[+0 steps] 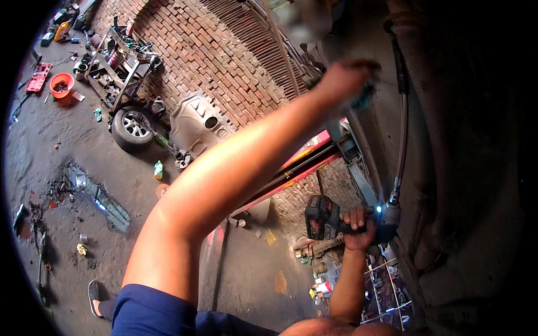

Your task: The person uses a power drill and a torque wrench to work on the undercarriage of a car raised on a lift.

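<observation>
The right hand (360, 237), fingers gripping the power tool (330, 218), should brace it squarely; the blurred left hand's (347, 79) grip is unclear.

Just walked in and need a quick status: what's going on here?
A person in a navy sleeve has both arms up. The right hand grips a cordless power tool, its head near the lower end of a hose; whether they touch, I can't tell. A bright light glows by the tool's head. The left hand is raised higher and blurred, so its grip is unclear. A wheel and an orange bucket are off to the left.
</observation>
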`<action>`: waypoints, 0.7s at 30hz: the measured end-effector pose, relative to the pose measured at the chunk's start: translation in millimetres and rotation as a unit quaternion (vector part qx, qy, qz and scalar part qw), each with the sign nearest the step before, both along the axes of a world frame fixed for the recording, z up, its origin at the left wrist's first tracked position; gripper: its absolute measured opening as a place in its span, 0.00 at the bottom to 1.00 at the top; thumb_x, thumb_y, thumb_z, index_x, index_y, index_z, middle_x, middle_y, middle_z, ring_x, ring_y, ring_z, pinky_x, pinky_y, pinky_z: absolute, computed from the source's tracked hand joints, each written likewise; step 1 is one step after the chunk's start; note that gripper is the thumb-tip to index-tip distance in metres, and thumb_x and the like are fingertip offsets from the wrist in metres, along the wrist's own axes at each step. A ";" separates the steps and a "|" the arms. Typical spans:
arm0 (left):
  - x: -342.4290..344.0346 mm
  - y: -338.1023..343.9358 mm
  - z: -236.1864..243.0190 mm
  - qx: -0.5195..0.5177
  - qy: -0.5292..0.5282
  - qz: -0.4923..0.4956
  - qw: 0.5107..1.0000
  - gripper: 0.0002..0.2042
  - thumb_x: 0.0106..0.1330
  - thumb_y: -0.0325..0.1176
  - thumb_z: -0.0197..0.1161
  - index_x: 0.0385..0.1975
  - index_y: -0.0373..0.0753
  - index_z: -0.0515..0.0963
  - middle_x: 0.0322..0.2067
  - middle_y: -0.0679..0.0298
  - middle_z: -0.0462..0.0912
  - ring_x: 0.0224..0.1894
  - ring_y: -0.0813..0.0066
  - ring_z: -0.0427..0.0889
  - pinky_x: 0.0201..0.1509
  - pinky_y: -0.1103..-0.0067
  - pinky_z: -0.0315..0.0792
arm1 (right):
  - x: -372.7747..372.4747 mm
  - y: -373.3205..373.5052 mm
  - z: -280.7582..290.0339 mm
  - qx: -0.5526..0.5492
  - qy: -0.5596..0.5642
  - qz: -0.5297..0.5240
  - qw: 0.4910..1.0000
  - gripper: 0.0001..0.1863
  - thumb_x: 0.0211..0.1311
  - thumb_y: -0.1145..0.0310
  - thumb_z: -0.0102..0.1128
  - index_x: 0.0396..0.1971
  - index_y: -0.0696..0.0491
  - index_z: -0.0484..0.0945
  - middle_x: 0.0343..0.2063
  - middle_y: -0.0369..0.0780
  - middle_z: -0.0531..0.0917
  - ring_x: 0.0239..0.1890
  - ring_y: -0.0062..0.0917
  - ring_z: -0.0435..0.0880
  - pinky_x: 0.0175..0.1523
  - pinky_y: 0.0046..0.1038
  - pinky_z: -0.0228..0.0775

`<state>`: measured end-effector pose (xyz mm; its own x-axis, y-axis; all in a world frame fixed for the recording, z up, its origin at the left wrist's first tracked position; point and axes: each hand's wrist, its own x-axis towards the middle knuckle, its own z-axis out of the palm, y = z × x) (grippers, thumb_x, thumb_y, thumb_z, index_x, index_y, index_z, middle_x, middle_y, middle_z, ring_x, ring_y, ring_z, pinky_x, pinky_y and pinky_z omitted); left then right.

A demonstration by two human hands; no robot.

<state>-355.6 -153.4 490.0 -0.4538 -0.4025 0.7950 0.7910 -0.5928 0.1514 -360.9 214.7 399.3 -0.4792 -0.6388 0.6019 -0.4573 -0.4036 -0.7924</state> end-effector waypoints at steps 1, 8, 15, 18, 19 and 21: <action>-1.5 -16.8 9.9 0.068 0.069 -0.083 0.992 0.13 0.69 0.29 0.54 0.47 0.38 0.84 0.37 0.61 0.86 0.34 0.69 0.84 0.39 0.72 0.80 | -1.3 -2.7 -0.4 -0.003 -0.002 -0.005 1.000 0.14 0.66 0.58 0.65 0.46 0.49 0.80 0.24 0.30 0.70 0.25 0.18 0.69 0.42 0.29 0.63; 4.0 -58.7 60.7 0.145 0.179 -0.301 0.925 0.12 0.66 0.31 0.55 0.44 0.32 0.79 0.35 0.56 0.85 0.32 0.65 0.84 0.37 0.70 0.80 | -2.9 7.9 2.0 0.005 -0.010 -0.011 1.000 0.15 0.65 0.58 0.65 0.47 0.49 0.80 0.23 0.29 0.70 0.25 0.18 0.69 0.41 0.29 0.63; -15.5 -82.5 102.4 -0.008 0.224 -0.387 0.895 0.12 0.70 0.39 0.53 0.29 0.39 0.77 0.22 0.61 0.80 0.24 0.65 0.81 0.28 0.73 0.80 | -2.1 0.5 2.3 0.006 -0.012 -0.010 1.000 0.14 0.65 0.59 0.64 0.46 0.49 0.80 0.22 0.29 0.69 0.25 0.18 0.70 0.41 0.29 0.63; -21.5 -80.5 105.5 -0.027 0.227 -0.371 0.900 0.11 0.70 0.36 0.50 0.28 0.40 0.77 0.22 0.62 0.80 0.25 0.66 0.81 0.28 0.73 0.79 | -3.0 6.0 2.4 0.006 -0.019 -0.008 1.000 0.14 0.65 0.59 0.64 0.45 0.50 0.80 0.22 0.29 0.69 0.25 0.18 0.70 0.41 0.29 0.63; -22.6 -79.6 103.8 -0.027 0.231 -0.368 0.900 0.11 0.70 0.36 0.51 0.29 0.40 0.77 0.22 0.62 0.81 0.24 0.66 0.81 0.28 0.73 0.79 | -4.0 6.6 1.6 0.003 -0.020 -0.004 1.000 0.14 0.65 0.59 0.65 0.45 0.50 0.80 0.22 0.29 0.69 0.24 0.18 0.70 0.41 0.29 0.64; -21.7 -78.9 105.6 -0.032 0.235 -0.373 0.897 0.11 0.70 0.36 0.51 0.29 0.40 0.78 0.22 0.62 0.81 0.24 0.66 0.81 0.29 0.73 0.80 | -3.4 5.4 1.4 0.001 -0.019 0.001 1.000 0.14 0.64 0.59 0.65 0.45 0.50 0.80 0.22 0.29 0.69 0.24 0.19 0.70 0.40 0.29 0.64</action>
